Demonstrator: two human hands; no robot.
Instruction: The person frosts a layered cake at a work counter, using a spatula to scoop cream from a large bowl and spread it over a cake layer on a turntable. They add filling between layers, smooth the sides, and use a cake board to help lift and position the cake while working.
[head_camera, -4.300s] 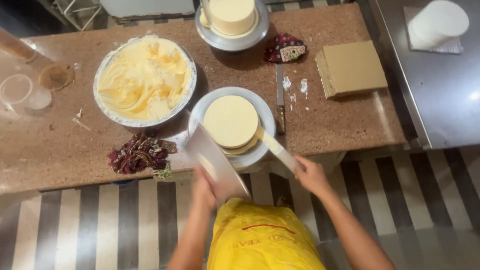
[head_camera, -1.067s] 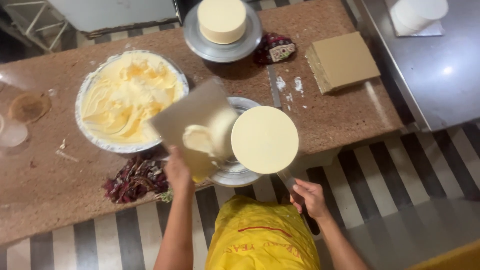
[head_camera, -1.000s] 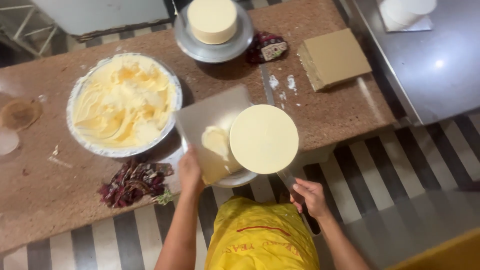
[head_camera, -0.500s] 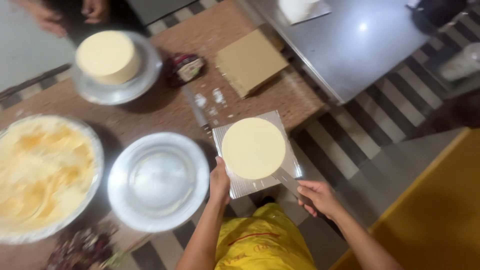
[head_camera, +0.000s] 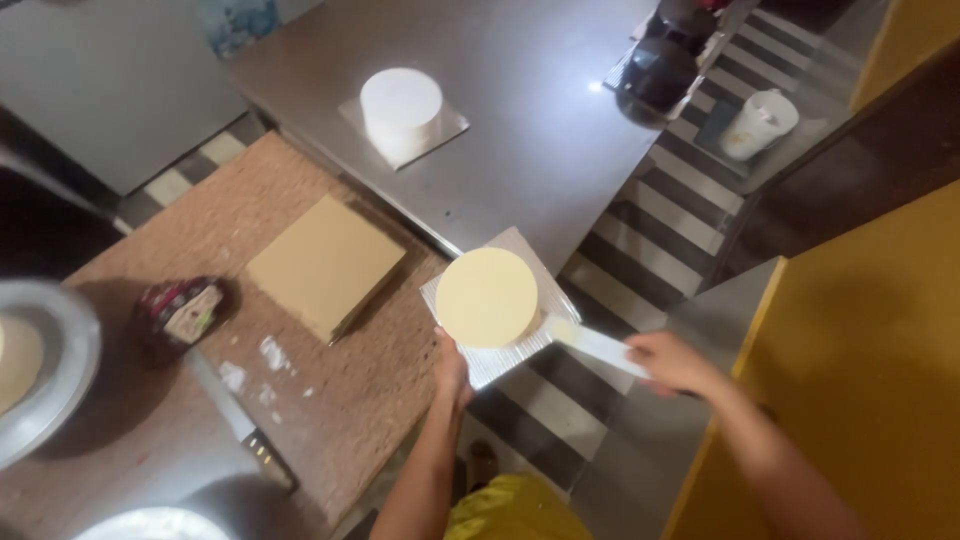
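- A yellow garment (head_camera: 515, 512) is seen at the lower edge, closest to the camera, with bare forearms rising from it.
- The left hand (head_camera: 452, 368) is raised under the near corner of a square silver cake board (head_camera: 497, 358); the board is held up by it, though the fingers are hidden beneath and their curl cannot be told.
- A round, pale yellow cake layer (head_camera: 487, 297) is carried flat on that board, above the edge of the brown speckled stone counter (head_camera: 340, 400) and the black-and-white striped floor (head_camera: 650, 255).
- The right hand (head_camera: 672, 362) is closed around the handle of a long flat spatula (head_camera: 597, 345), whose cream-smeared blade is laid against the right side of the cake layer.
- A long knife with a dark handle (head_camera: 240, 425) is left lying on the counter to the left, beside white crumbs.
- A round grey metal turntable (head_camera: 55, 385) is cut off by the left edge.
- A crumpled dark red packet with a pale rectangular label (head_camera: 182, 312) is placed near the turntable.
- A square tan cardboard board (head_camera: 325, 262) is set flat just beyond the packet.
- Farther off, a white cylindrical frosted cake on a square silver board (head_camera: 402, 108) is standing on a grey steel table (head_camera: 560, 130).
- At the far right, a white lidded tub (head_camera: 758, 122) and dark round containers (head_camera: 662, 72) are seen well apart from the hands.
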